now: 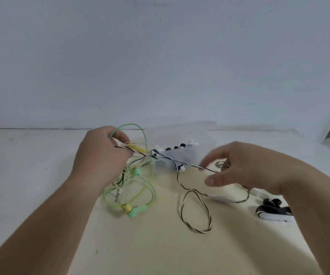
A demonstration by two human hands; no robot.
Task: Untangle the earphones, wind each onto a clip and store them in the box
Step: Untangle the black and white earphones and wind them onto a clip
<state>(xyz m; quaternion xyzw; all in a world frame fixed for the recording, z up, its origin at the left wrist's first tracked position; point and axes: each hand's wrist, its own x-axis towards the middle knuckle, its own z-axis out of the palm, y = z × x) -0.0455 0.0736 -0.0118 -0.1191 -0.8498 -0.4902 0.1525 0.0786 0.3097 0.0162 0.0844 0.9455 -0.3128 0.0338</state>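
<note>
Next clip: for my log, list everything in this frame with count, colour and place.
green earphones: one tangled set, light green cable with mint buds, hanging from the left hand onto the mat
striped earphone cable: one, black and white, stretched between the hands, looping on the mat
box: one, clear, behind the cables, small black and white pieces inside
black-and-white item: one, on the table beside the right forearm; too unclear to name
mat: one, pale yellow, on the table
table: one, white
left hand: grips the green and striped cables
right hand: fingers spread at the striped cable's far end
</note>
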